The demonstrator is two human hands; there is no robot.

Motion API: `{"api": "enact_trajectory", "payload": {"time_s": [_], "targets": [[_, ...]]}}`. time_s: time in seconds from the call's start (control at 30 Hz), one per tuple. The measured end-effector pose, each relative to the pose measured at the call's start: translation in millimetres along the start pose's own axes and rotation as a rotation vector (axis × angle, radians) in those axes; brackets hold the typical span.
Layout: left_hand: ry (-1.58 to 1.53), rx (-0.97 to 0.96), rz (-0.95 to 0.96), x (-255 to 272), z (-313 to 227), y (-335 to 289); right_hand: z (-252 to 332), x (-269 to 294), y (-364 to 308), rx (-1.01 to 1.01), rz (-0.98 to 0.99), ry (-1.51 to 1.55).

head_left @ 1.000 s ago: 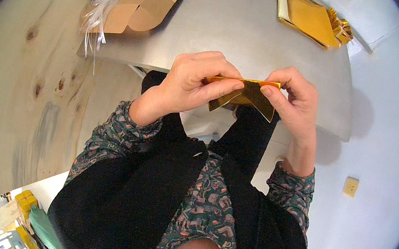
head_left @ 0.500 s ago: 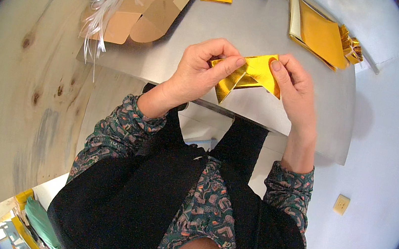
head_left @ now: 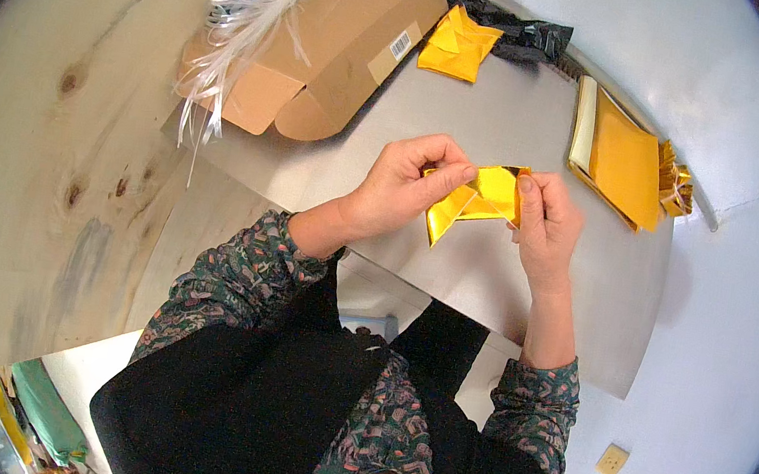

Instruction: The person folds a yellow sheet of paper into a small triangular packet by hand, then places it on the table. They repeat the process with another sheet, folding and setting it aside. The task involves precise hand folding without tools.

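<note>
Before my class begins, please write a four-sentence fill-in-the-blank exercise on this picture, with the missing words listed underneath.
1. Of the left hand and the right hand, the one nearer the brown cardboard box is the ____ hand.
2. The number of these hands holding the folded gold piece is ____.
3. The thin strips lying over part of the box are ____ in colour.
4. The stack of gold sheets lies nearer the ____ hand.

Missing words: left; two; white; right.

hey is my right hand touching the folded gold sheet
Touching. In the head view, the right hand pinches the folded gold sheet at its right end.
</note>
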State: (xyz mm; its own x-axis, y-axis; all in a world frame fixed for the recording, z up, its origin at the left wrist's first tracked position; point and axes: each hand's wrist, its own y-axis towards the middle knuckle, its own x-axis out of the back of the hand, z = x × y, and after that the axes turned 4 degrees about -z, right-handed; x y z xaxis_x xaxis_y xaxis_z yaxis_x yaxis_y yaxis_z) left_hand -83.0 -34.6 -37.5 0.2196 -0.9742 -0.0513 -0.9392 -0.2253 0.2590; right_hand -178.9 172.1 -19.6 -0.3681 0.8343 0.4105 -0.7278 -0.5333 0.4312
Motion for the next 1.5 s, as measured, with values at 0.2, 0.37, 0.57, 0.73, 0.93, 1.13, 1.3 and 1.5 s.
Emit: {"api": "enact_trajectory", "payload": {"time_s": [0.2,0.37,0.57,0.73,0.93,1.13,1.3,1.5], "targets": [[-0.357,0.459,0.037,26.2,15.0,45.3,-26.6,5.7,35.9,0.173,-0.019,-0.130],[-0.263,0.543,0.145,42.4,25.1,82.4,-53.2,-2.3,65.8,0.348,0.090,-0.337],[0.345,0.288,-0.349,62.8,55.5,133.7,-95.7,-21.6,132.8,-0.314,0.051,0.218],[0.838,0.274,-0.293,68.2,76.6,146.9,-118.0,-44.9,161.8,-0.462,0.113,0.237],[0.510,0.345,-0.344,67.1,62.9,144.1,-124.9,-57.3,180.3,-0.475,0.212,0.136],[0.363,0.338,-0.348,68.3,67.1,145.2,-125.3,-65.2,181.1,-0.461,0.175,0.004],[0.273,0.357,-0.320,72.3,78.4,147.9,-128.3,-63.2,178.6,-0.482,0.166,0.101],[0.166,0.377,-0.326,75.3,82.8,147.4,-133.5,-56.9,174.0,-0.483,0.115,0.325]]}}
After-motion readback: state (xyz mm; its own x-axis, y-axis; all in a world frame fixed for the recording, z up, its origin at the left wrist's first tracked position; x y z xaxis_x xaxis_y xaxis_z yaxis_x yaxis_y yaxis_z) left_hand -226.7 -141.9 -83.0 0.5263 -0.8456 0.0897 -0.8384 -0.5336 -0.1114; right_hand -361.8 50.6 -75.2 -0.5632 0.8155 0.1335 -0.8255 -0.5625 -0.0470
